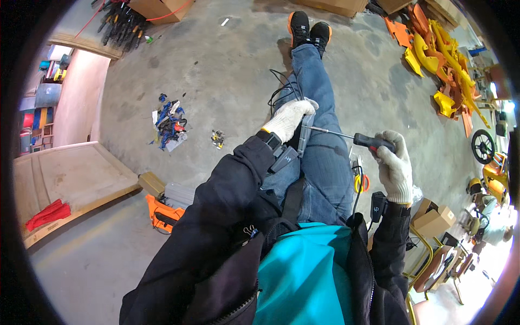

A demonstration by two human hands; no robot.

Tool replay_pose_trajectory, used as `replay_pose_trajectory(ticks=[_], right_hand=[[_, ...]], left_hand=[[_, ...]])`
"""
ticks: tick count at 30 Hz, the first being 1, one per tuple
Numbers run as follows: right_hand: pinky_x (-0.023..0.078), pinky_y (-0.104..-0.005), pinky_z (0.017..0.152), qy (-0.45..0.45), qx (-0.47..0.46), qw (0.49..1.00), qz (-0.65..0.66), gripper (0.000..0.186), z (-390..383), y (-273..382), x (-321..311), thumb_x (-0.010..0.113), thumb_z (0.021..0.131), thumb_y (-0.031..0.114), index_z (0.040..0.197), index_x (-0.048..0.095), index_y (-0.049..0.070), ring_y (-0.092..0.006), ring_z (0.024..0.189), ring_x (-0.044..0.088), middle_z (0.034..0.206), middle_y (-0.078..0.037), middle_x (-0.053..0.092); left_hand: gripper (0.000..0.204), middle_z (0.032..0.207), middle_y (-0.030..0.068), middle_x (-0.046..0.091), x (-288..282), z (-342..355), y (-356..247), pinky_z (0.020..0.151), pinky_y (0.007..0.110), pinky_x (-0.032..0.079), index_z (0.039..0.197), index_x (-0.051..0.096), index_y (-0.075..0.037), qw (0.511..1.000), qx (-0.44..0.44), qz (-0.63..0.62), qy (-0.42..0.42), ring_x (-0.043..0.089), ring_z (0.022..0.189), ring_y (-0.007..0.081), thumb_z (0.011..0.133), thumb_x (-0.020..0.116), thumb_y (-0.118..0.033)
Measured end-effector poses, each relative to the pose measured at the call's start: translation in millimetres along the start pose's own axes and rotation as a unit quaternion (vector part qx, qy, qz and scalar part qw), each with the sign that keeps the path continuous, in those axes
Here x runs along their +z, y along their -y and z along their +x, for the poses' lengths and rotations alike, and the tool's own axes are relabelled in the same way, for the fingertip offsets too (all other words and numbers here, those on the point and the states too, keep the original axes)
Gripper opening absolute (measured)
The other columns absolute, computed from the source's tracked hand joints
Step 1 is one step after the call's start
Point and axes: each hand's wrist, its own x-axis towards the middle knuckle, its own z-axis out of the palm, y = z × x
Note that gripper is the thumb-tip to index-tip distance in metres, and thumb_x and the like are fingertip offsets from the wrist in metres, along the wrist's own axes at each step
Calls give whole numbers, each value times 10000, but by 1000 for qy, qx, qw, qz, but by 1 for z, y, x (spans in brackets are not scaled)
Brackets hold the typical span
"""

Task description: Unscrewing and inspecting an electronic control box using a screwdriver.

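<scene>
My left hand [288, 120], in a white knit glove, is closed round a flat grey box-like device [305, 135] resting over my thighs. Black cables [281, 86] trail from its far end across my leg. In my right hand [395, 165], also gloved, I grip the dark handle of a screwdriver [368, 142]. Its long metal shaft points left, and the tip meets or nearly meets the device's right side; contact is too small to tell. Beside my right thigh lie scissors with orange and yellow handles [361, 181].
On the floor to the left are a pile of blue and black scraps [171, 124] and small metal parts [218, 138]. An orange-and-grey case [162, 211] stands near a wooden board [76, 184]. Yellow and orange plastic panels [441, 59] lie far right, above a wheel [482, 146]. A cardboard box [433, 218] sits at right.
</scene>
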Motion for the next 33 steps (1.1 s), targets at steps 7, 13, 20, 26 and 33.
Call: replay_pose_trajectory(ticks=[7, 13, 20, 26, 33], right_hand=[[544, -295, 783, -85, 116, 984, -107, 358, -5, 33, 31, 641, 1053, 170, 1375, 589, 23, -147, 935, 634, 1217, -118, 664], [562, -301, 825, -56, 49, 992, -100, 339, -3, 12, 9, 643, 1033, 166, 1314, 607, -21, -141, 853, 649, 1101, -98, 676], [566, -290, 764, -36, 103, 985, -130, 361, -8, 28, 22, 633, 1047, 230, 1322, 630, -4, -116, 826, 648, 1097, -80, 672], [517, -263, 650, -66, 94, 981, -154, 325, -4, 20, 16, 606, 1077, 284, 1214, 698, 3, -87, 708, 604, 924, -24, 662], [501, -259, 659, -62, 104, 983, -140, 307, -6, 16, 7, 621, 1069, 274, 1186, 697, 1, -93, 707, 598, 938, -39, 669]], left_hand=[[333, 1109, 94, 747, -6, 0, 3, 1025, 340, 478, 1107, 773, -21, 1000, 14, 4, -2, 651, 1096, 213, 884, 642, -231], [324, 1148, 86, 742, 1, -2, -6, 1044, 325, 470, 1140, 768, -15, 999, -13, -32, -6, 663, 1114, 214, 870, 652, -150], [321, 1146, 90, 740, -7, 0, 0, 1044, 334, 478, 1140, 768, -12, 999, -6, -35, -1, 665, 1120, 223, 869, 654, -141], [311, 1150, 91, 734, -1, -1, -3, 1064, 347, 469, 1131, 766, -11, 1000, -1, -27, 5, 650, 1136, 225, 874, 646, -138], [313, 1151, 81, 729, -2, -5, -8, 1073, 340, 454, 1130, 771, -22, 1000, -21, -17, -1, 635, 1148, 219, 872, 646, -146]])
